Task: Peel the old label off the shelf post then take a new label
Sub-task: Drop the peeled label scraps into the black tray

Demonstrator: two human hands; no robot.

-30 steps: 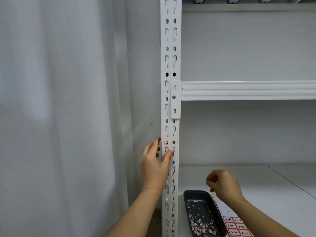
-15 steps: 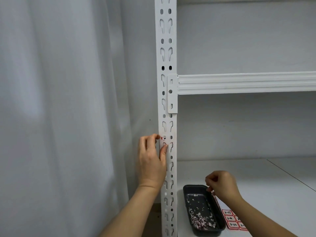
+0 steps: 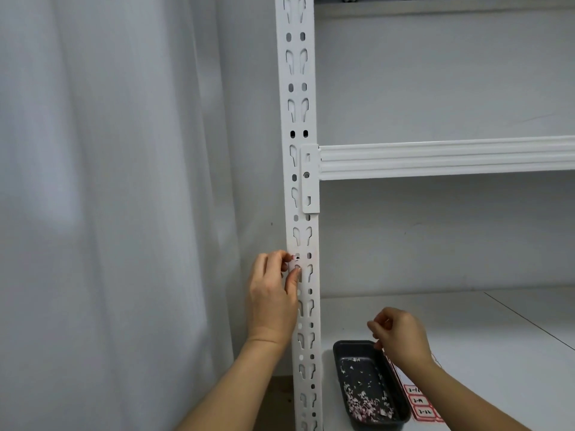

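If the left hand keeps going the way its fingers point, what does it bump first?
Probably the old label scrap on the shelf post: the left hand has its fingertips right at it already, though exact contact is hard to tell.

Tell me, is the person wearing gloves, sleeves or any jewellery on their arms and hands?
No gloves and no sleeves show: both forearms are bare right down to the frame's lower edge. The left hand and right hand carry no visible rings or watch. A thin reddish line sits by the right wrist; whether it is a thread or a band, I cannot tell.

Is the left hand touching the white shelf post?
Touching. The head view shows the left hand's thumb lying on the shelf post.
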